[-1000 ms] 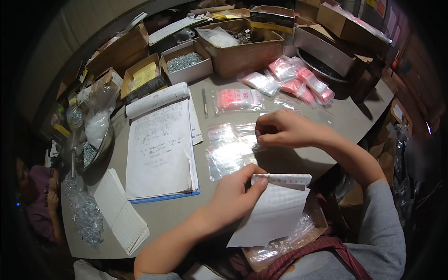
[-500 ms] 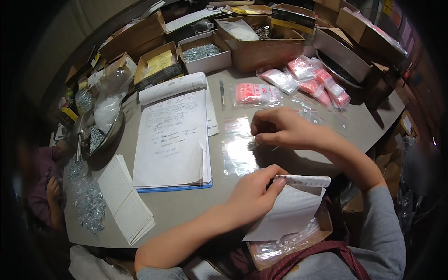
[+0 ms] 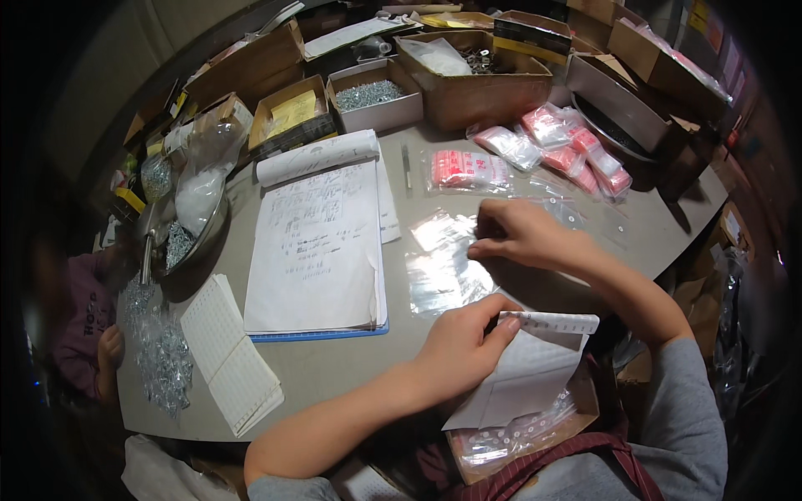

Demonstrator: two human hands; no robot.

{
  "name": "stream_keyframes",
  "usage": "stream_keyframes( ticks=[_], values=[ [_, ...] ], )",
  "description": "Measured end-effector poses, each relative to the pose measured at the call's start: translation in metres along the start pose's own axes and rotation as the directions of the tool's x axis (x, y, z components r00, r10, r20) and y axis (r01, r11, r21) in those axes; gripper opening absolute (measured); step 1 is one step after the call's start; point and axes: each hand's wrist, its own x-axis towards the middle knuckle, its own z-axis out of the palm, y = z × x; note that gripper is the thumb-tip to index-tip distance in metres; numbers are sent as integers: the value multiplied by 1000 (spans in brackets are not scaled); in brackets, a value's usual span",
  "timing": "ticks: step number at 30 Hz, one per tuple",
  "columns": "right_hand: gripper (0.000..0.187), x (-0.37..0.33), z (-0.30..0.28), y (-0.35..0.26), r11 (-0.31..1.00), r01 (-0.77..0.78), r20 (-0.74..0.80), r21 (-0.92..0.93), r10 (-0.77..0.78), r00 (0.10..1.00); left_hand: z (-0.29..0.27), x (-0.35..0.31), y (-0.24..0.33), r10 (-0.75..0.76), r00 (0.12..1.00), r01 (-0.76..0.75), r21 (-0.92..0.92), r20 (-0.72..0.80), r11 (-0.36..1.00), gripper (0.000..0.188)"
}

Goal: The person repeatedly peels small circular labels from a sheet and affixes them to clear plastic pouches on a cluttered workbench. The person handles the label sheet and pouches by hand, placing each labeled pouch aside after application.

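Your left hand (image 3: pixel 458 351) is pinching the white label sheet (image 3: pixel 526 367) at the table's near edge, same as a second ago. Your right hand (image 3: pixel 522 236) is sliding further left, fingers closing on the clear zip bags (image 3: pixel 443 263), probably picking one. Notepad (image 3: pixel 317 242) is lying just beside them, red-topped bag packs (image 3: pixel 468 169) behind, nothing's blocking you.

My left hand (image 3: pixel 458 355) sits low and near me, fingers curled, thumb pinching, bare forearm stretching back leftward. My right hand (image 3: pixel 520 235) reaches further out, fingertips bunched, grey-sleeved arm bent at my right.
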Motion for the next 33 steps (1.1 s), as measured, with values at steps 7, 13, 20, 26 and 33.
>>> stream_keyframes(
  ticks=[7, 13, 20, 26, 33],
  values=[
    [27, -35, -34, 24, 999, 3, -100, 34, 0, 995, -6, 5, 7, -90, 996, 89, -88, -2, 992, 26],
    [22, -82, -52, -33, 956, 218, -13, 194, -220, 975, -6, 4, -6, -164, 986, 164, -226, 19, 960, 26],
    [24, -98, -29, -39, 924, 377, -52, -59, -380, 924, -12, 7, 4, -188, 978, 206, -284, 91, 936, 26],
    [29, -103, -11, -41, 871, 360, -96, -333, -411, 906, -14, 5, 8, -244, 962, 271, -413, 120, 869, 26],
    [28, -106, -11, -41, 738, 549, -135, -392, -636, 759, -17, 8, 9, -276, 950, 311, -444, 143, 841, 24]
  ],
)
